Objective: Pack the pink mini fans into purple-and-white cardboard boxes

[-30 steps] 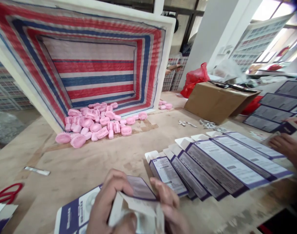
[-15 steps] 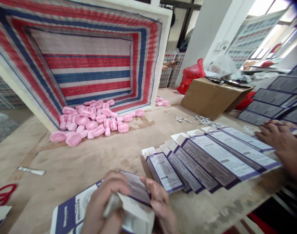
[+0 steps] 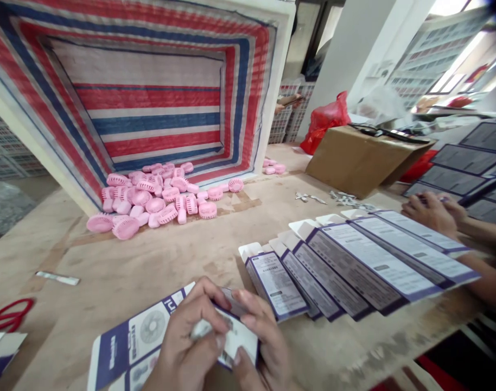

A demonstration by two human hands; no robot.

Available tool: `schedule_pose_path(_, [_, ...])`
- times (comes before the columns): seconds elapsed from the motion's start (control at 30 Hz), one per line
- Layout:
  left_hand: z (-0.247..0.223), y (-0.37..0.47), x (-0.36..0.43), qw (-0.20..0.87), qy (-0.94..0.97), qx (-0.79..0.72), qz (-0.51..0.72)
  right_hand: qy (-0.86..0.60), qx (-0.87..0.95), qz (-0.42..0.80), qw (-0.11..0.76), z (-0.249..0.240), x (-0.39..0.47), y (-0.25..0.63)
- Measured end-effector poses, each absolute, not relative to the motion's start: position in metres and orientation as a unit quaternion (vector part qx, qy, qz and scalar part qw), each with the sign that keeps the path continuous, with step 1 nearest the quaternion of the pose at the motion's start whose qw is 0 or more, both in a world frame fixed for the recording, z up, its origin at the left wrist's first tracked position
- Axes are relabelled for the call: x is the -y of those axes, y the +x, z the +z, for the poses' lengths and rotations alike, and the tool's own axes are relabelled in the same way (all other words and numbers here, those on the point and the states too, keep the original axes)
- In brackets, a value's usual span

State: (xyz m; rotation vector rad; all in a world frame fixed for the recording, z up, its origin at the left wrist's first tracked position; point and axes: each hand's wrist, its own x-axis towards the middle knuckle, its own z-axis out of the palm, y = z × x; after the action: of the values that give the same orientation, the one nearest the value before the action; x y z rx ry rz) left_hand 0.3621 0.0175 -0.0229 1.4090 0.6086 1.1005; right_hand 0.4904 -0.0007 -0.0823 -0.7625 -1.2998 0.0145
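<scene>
Both of my hands grip a small white and purple carton (image 3: pixel 240 341) at the bottom centre. My left hand (image 3: pixel 193 334) wraps its left side, with the fingers bent over the near end. On the other side, my right hand (image 3: pixel 264 334) has its thumb pressed on the white end panel and its fingers behind. Part of the carton is hidden by the fingers. Under and left of my left hand lies a flat purple and white carton (image 3: pixel 152 326) with a fan picture. A row of standing cartons (image 3: pixel 280 282) with raised end flaps begins just beyond my right hand.
Pink handheld fans (image 3: pixel 154 205) spill from a tipped box with a striped lining (image 3: pixel 248 108). Red-handled scissors (image 3: pixel 12 315) lie at left. A brown cardboard box (image 3: pixel 341 163) stands behind small white parts (image 3: pixel 345 200). Another person's hands (image 3: pixel 431 212) are at right, near stacked dark cartons (image 3: pixel 455 157).
The carton's near end, showing open flaps before, now shows a flat white panel under my fingers. The other person's hands have moved left and closer together. The view has shifted slightly.
</scene>
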Motion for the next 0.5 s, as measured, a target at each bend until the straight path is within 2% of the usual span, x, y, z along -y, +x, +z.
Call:
schedule_pose_path(0.13, [-0.024,0.359,-0.016,0.549,0.630,-0.321,0.446,-0.335,0.595,-0.003,0.731,-0.085,0.002,0.487])
schedule_pose_path(0.27, [-0.026,0.362,-0.008,0.544,0.606,-0.331,0.476,-0.356,0.619,0.001,0.700,-0.088,0.007,0.498])
schedule_pose_path(0.4, [-0.039,0.365,-0.004,0.644,0.348,-0.403,0.548,-0.333,0.670,0.011,0.664,-0.094,0.008,0.504])
schedule_pose_path(0.5, [-0.052,0.363,0.001,0.705,0.180,-0.487,0.483,-0.326,0.696,0.028,0.639,-0.103,0.007,0.505])
